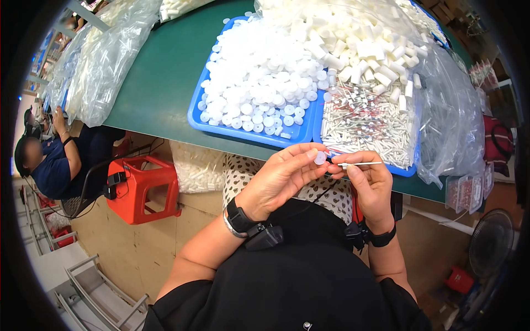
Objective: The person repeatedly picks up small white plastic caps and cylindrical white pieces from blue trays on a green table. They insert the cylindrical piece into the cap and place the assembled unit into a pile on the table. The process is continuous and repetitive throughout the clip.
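Observation:
My left hand (290,174) pinches a small round white cap (319,158) between thumb and fingers, just in front of the table edge. My right hand (367,185) holds a thin white tube (361,164) that points to the right, its near end close to the cap. Both hands sit over my lap, below a blue tray (254,134) heaped with white round caps and a second blue tray (406,172) filled with thin white tubes with red parts.
A green table (160,83) carries the trays, a heap of white cylinders (359,44) and clear plastic bags (99,66) of parts. A red stool (141,187) stands at the left, near a seated person (55,165). A fan (491,243) is at the right.

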### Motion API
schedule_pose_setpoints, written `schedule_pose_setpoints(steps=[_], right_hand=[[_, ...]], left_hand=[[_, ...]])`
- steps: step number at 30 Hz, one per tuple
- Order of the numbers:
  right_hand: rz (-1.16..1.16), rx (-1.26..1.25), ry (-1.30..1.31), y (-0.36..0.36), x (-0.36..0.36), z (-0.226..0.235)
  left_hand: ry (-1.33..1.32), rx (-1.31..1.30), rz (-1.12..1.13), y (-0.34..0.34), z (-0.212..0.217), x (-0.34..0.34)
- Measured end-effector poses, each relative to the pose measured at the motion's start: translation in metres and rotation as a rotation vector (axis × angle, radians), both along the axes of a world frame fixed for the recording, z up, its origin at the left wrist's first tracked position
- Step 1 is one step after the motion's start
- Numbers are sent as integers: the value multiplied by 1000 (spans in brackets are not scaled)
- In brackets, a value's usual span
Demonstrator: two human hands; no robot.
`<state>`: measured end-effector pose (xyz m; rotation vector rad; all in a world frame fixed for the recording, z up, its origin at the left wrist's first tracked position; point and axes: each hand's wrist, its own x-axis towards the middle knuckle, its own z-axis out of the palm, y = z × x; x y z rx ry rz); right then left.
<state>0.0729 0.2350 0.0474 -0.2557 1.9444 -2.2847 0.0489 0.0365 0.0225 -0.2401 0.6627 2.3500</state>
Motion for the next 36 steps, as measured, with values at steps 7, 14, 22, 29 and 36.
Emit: schedule_pose_setpoints(steps=[7,14,22,29,36], right_hand=[[61,-10,-12,0,-1,1],[76,-11,-18,0,-2,0],[-69,28,-63,-3,-6,-3],[-114,561,281,-5,-8,-5],[-87,859,565,-4,-10,-2]], left_hand=[[14,6,8,1,-7,0],[38,40,-26,-1,-8,-1],[7,9,-10,-1,-7,-1],[-21,-42,5,4,-7,0],[-24,-3,25,7,-22,3]])
